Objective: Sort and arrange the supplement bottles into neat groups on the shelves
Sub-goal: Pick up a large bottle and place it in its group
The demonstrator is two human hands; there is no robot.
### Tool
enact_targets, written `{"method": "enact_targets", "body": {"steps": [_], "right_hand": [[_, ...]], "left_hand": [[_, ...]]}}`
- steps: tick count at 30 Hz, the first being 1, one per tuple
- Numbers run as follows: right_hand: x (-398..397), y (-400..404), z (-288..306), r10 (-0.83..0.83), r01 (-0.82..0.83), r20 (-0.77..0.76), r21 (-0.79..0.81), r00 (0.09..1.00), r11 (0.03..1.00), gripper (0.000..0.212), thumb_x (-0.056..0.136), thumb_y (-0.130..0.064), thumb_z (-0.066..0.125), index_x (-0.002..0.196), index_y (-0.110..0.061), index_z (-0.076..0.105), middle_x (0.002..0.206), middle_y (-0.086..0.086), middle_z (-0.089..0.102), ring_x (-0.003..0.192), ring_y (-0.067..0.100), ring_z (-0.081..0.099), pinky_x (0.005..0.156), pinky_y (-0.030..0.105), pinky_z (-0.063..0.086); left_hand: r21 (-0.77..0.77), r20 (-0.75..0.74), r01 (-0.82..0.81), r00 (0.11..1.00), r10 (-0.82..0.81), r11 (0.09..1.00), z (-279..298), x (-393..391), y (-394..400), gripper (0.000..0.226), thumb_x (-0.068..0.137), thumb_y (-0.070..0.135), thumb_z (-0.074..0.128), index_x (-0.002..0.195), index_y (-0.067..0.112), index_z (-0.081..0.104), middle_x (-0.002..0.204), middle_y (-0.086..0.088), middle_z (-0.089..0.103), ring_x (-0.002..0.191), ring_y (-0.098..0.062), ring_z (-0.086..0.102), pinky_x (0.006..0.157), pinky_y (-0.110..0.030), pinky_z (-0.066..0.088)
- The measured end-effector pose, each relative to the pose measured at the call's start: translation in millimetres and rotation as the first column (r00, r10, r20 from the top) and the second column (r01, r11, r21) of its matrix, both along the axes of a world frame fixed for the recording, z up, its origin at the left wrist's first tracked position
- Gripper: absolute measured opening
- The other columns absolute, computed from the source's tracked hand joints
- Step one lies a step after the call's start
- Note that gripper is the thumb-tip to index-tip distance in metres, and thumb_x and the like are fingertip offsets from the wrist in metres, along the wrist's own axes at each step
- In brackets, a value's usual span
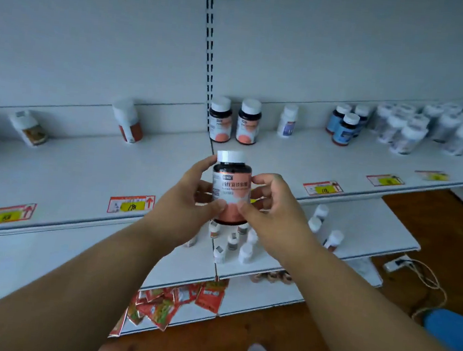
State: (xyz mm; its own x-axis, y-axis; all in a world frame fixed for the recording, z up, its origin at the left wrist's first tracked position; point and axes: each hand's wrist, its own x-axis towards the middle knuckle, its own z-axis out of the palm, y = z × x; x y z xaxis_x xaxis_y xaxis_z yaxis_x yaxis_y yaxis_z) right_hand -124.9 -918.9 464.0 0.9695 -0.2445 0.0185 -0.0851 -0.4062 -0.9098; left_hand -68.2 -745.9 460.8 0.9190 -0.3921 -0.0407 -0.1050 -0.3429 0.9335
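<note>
A dark bottle with a white cap and pink label (231, 186) is upright in front of the upper shelf (83, 178). My left hand (194, 197) grips its left side and my right hand (270, 204) grips its right side, thumbs on the label. Two matching pink-label bottles (234, 121) stand at the shelf's back. Farther right are a small white bottle (287, 120), three blue-label bottles (345, 125) and several white bottles (427, 126). On the left shelf section stand a red-and-white bottle (128, 121) and an orange-label bottle (28, 127).
Several small white bottles (235, 243) stand loosely on the lower shelf (361, 224) under my hands. Red sachets (178, 303) hang over the bottom shelf edge. A power strip and cable (405, 265) lie on the wooden floor at right. Price tags (131, 203) line the shelf edge.
</note>
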Motion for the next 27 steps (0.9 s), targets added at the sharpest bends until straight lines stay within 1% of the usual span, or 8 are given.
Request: {"method": "enact_targets", "body": {"steps": [3, 6, 8, 10, 13, 17, 22, 27], "right_hand": [[59, -21, -6, 0.026, -0.025, 0.009, -0.073, 1.000, 0.997, 0.040, 0.086, -0.035, 0.072, 0.118, -0.033, 0.049, 0.097, -0.013, 0.063, 0.081, 0.001, 0.063, 0.069, 0.020, 0.051], [121, -36, -27, 0.063, -0.059, 0.024, -0.146, 0.998, 0.988, 0.047, 0.085, -0.037, 0.074, 0.122, -0.029, 0.048, 0.104, -0.010, 0.064, 0.086, 0.004, 0.064, 0.077, 0.027, 0.054], [155, -42, -44, 0.084, -0.073, 0.047, -0.191, 0.995, 0.979, 0.043, 0.086, -0.035, 0.073, 0.121, -0.026, 0.049, 0.107, -0.006, 0.065, 0.091, 0.012, 0.066, 0.080, 0.031, 0.054], [179, -47, -56, 0.097, -0.082, 0.056, -0.231, 0.994, 0.970, 0.036, 0.087, -0.033, 0.071, 0.114, -0.025, 0.049, 0.106, -0.003, 0.066, 0.092, 0.016, 0.066, 0.078, 0.032, 0.053], [202, -49, -61, 0.122, -0.096, 0.086, -0.260, 0.989, 0.961, 0.030, 0.088, -0.033, 0.071, 0.107, -0.024, 0.049, 0.100, -0.005, 0.067, 0.087, 0.013, 0.063, 0.066, 0.022, 0.044], [213, -46, -57, 0.106, -0.085, 0.060, -0.275, 0.993, 0.958, 0.023, 0.090, -0.027, 0.067, 0.103, -0.021, 0.049, 0.096, -0.004, 0.065, 0.086, 0.016, 0.063, 0.061, 0.023, 0.038], [185, -41, -42, 0.079, -0.065, 0.038, -0.285, 0.996, 0.956, 0.035, 0.085, -0.032, 0.074, 0.108, -0.021, 0.051, 0.097, -0.006, 0.057, 0.087, 0.013, 0.056, 0.065, 0.024, 0.038], [138, -5, -33, 0.005, 0.070, 0.190, -0.383, 0.982, 0.921, 0.027, 0.087, -0.028, 0.070, 0.107, -0.020, 0.055, 0.099, -0.007, 0.054, 0.088, 0.007, 0.051, 0.076, 0.024, 0.044]], "left_hand": [[0.067, 0.068, -0.106, 0.992, 0.102, 0.992, -11, 46, -29, 0.075, 0.092, 0.015, 0.067, 0.145, 0.053, 0.029, 0.104, 0.012, 0.067, 0.084, 0.003, 0.064, 0.061, -0.008, 0.043], [0.090, 0.116, -0.213, 0.972, 0.202, 0.973, -29, 93, -55, 0.075, 0.091, 0.012, 0.066, 0.148, 0.044, 0.029, 0.110, 0.009, 0.064, 0.085, 0.001, 0.064, 0.061, -0.002, 0.044], [0.113, 0.138, -0.286, 0.953, 0.270, 0.951, -39, 121, -68, 0.075, 0.089, 0.013, 0.067, 0.147, 0.044, 0.029, 0.117, 0.006, 0.061, 0.092, -0.005, 0.064, 0.070, -0.009, 0.049], [0.163, 0.174, -0.356, 0.928, 0.329, 0.920, -47, 140, -77, 0.078, 0.086, 0.015, 0.069, 0.144, 0.046, 0.029, 0.121, 0.001, 0.060, 0.098, -0.013, 0.064, 0.082, -0.028, 0.056], [0.254, 0.243, -0.426, 0.897, 0.369, 0.868, -49, 159, -85, 0.076, 0.086, 0.016, 0.067, 0.145, 0.043, 0.028, 0.121, -0.002, 0.061, 0.102, -0.019, 0.063, 0.089, -0.038, 0.055], [0.299, 0.219, -0.435, 0.898, 0.382, 0.850, -40, 171, -84, 0.074, 0.087, 0.019, 0.069, 0.146, 0.039, 0.028, 0.121, -0.001, 0.061, 0.099, -0.017, 0.062, 0.084, -0.031, 0.050], [0.265, 0.199, -0.403, 0.912, 0.359, 0.876, -37, 139, -66, 0.071, 0.087, 0.021, 0.071, 0.144, 0.035, 0.033, 0.119, 0.006, 0.058, 0.100, -0.009, 0.060, 0.084, -0.026, 0.049], [0.213, 0.317, -0.251, 0.932, 0.177, 0.944, -44, 91, -24, 0.064, 0.085, 0.015, 0.071, 0.139, 0.035, 0.042, 0.111, 0.005, 0.060, 0.094, -0.010, 0.060, 0.084, -0.024, 0.050]]}}
